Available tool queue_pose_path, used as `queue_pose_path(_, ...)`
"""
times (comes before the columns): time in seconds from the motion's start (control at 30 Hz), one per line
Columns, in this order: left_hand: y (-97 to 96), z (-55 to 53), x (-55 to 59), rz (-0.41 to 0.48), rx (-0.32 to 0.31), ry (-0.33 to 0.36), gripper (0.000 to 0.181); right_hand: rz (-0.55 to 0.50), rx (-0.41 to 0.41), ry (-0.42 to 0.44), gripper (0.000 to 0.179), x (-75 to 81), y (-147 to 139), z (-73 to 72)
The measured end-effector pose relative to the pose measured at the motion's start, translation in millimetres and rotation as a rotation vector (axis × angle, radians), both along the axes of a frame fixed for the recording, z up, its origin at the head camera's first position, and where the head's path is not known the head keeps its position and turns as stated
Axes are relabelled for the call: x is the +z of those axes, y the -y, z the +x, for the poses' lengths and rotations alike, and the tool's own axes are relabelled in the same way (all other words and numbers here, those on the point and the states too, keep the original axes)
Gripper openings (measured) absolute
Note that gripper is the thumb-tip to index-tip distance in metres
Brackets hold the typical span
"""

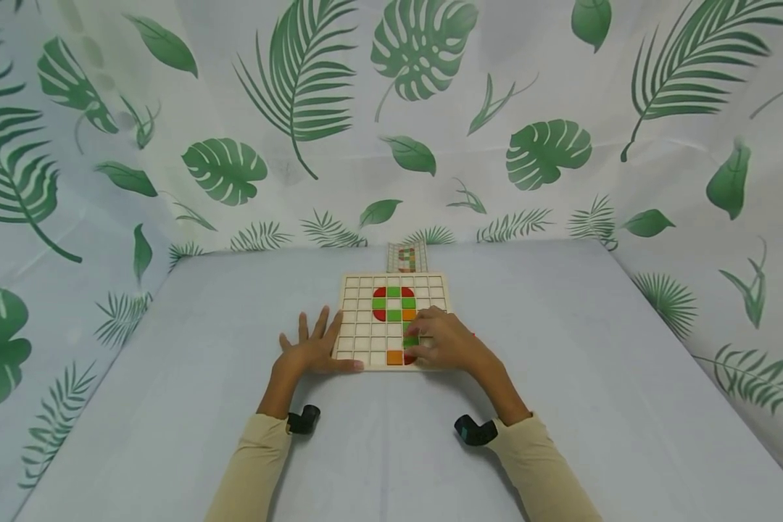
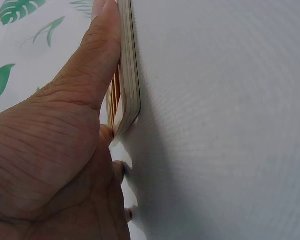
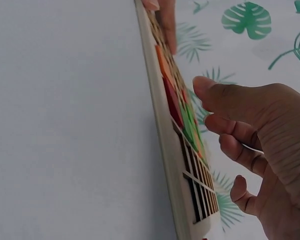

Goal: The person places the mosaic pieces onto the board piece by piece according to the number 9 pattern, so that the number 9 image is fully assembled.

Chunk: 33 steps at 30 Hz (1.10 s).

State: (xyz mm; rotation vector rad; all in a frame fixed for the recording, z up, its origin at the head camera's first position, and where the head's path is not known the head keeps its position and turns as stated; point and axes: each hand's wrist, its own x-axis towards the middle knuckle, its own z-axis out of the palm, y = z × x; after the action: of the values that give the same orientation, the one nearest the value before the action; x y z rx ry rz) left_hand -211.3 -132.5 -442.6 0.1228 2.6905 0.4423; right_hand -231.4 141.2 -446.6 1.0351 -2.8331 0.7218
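Observation:
A wooden grid board lies on the table, with red, green and orange tiles set in some of its squares. Green tiles and rounded red tiles form a loop in the upper part. An orange tile sits in the front row beside a red one. My left hand rests with spread fingers at the board's left front corner, thumb along the front edge. Over the tiles on the right side hovers my right hand, fingers loosely bent. The right wrist view shows nothing between thumb and fingers.
Behind the board a small card shows a grid with a similar coloured pattern. A bit of something red shows just right of the board, mostly hidden by the right hand. Leaf-printed cloth surrounds the pale table.

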Motion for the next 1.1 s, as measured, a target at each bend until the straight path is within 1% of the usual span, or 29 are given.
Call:
queue_pose_path(0.17, -1.4, 0.9, 0.7, -0.001, 0.004, -0.004, 0.113, -0.062, -0.029, 0.038, 0.021, 2.3, -13, -3.7)
queue_pose_path(0.4, -2.0, 1.6, 3.1, 0.000, 0.007, -0.010, 0.112, -0.072, -0.115, 0.118, 0.019, 2.6, -33, -9.6)
queue_pose_path(0.53, -1.2, 1.4, 2.5, 0.000, 0.005, -0.005, 0.112, -0.113, -0.107, 0.133, 0.018, 3.1, -46, -10.4)
queue_pose_path(0.67, -0.7, 1.0, 0.5, 0.000, 0.001, 0.001, 0.113, -0.133, -0.105, 0.126, 0.018, 2.2, -57, -11.3)
queue_pose_path(0.77, -0.7, 0.6, -0.9, -0.004, -0.001, -0.004, 0.113, -0.111, -0.128, 0.141, 0.018, 0.8, -65, -12.3)
queue_pose_path(0.87, -0.9, 0.5, -1.5, -0.009, -0.002, -0.010, 0.113, -0.083, -0.153, 0.178, 0.019, -1.1, -73, -13.3)
queue_pose_path(0.97, -1.2, 0.6, -0.9, -0.010, 0.000, -0.011, 0.113, -0.059, -0.170, 0.218, 0.019, -2.2, -78, -14.0)
queue_pose_path(1.1, -1.7, 0.8, 0.5, -0.008, 0.002, -0.007, 0.113, -0.046, -0.183, 0.238, 0.018, -0.8, -82, -13.5)
